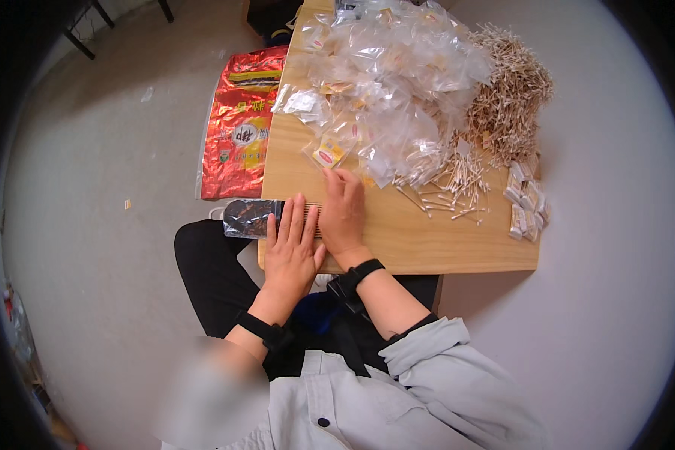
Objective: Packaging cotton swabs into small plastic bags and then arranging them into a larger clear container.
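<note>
My left hand [292, 251] lies flat with its fingers stretched out over a row of thin brown parallel strips [315, 211] near the table's front left corner. Beneath and beyond its fingertips, a shiny dark plastic packet [249, 218] with a reddish pattern sticks out past the table's left edge. Close on the other side, my right hand [342, 214] rests on the wood with bent fingers against the right end of the strips. Whatever those fingers grip is hidden. Just ahead of them is a small clear bag [328, 152] with a yellow and red label.
Clear plastic bags [397, 75] are heaped on the wooden table [427, 251]. Loose cotton swabs [457, 184] spill beside them, with a big swab pile [506, 94] on the right edge. White bundles [526, 201] sit below it. A red foil sack [240, 127] is at the left.
</note>
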Tool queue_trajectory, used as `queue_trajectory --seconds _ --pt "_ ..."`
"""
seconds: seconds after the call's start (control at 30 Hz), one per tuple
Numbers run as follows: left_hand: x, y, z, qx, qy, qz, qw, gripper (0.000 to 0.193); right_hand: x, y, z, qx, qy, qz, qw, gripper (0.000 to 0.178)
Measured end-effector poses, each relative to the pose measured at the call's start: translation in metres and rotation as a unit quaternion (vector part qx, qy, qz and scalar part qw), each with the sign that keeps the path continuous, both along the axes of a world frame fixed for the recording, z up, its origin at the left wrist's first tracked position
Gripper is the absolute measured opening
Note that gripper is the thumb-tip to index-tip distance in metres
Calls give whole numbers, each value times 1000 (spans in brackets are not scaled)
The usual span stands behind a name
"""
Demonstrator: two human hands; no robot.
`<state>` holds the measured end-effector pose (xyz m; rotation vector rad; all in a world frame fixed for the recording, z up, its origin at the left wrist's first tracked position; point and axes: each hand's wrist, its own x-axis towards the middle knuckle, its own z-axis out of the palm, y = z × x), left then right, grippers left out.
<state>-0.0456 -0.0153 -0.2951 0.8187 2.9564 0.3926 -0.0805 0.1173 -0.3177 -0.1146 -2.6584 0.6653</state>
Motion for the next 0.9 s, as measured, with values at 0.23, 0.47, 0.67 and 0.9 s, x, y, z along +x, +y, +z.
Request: queue_trajectory --seconds 0.23,0.47,0.67,0.9 --pt "-1 -3 2 43 1 -5 999 73 26 -20 -13 -492 88 -32 865 41" --pt "1 1 -4 19 23 9 1000 81 25 -10 -15 -553 35 -34 831 40" --pt "3 -3 -6 21 -5 14 1000 99 7 -12 19 -27 -4 -61 998 53" --pt "-6 -18 13 46 15 33 998 78 -2 -14 7 39 -8 -51 998 56"
